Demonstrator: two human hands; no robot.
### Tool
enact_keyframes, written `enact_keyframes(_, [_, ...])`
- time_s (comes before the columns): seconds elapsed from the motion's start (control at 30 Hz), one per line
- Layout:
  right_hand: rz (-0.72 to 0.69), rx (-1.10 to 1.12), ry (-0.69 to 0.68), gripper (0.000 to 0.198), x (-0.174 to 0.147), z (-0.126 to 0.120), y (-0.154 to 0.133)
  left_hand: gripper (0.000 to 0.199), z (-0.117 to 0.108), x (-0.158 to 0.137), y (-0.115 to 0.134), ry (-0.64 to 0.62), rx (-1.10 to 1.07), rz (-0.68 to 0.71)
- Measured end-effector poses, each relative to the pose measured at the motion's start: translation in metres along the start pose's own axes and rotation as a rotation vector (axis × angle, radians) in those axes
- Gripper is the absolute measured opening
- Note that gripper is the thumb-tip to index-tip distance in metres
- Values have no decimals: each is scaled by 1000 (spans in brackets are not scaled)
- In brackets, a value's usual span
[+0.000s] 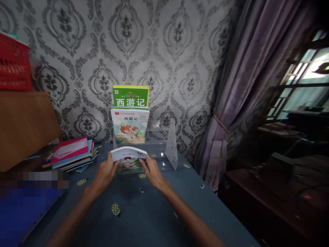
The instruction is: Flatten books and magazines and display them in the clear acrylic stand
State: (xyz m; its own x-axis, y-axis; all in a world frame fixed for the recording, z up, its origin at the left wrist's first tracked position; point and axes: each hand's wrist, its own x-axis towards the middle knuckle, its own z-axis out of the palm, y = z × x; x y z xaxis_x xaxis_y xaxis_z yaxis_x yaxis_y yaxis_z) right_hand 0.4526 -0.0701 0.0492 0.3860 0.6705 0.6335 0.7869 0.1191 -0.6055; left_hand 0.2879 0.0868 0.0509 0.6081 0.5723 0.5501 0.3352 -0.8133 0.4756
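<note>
A paperback book (130, 164) with a pale top and a child drawn on its cover is held between my two hands, tilted in front of a clear acrylic book rack (171, 145). My left hand (106, 173) grips the book's left edge, thumb on the cover. On the right edge, my right hand (152, 169) pinches it the same way. Behind it, a white-and-orange illustrated book (130, 127) stands upright on the left side of the rack. A green book (131, 96) with a yellow edge rises behind that one. The lower edge of the held book is hard to make out.
A stack of books (73, 152) lies at the table's left, beside a wooden box (25, 120) bearing a red basket (15, 65). The dark blue tablecloth (133, 219) has small printed shapes. A tied purple curtain (221, 127) hangs at right, near a dark reddish table (257, 199).
</note>
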Motion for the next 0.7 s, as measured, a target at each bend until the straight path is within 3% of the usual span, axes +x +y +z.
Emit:
enact_keyframes(0.1, [-43,26,23,30,3,-8,-17,51,-11,0,17,41,-2,-18])
enact_keyframes(0.17, [-76,57,46,36,7,-13,-29,52,-20,1,27,157,-15,20])
enact_keyframes(0.53, [-494,-5,390,34,41,-50,-79,59,-52,22,60,723,-24,477])
enact_keyframes(0.7, [-528,-43,494,31,46,-54,-82,49,-51,33,69,780,-68,530])
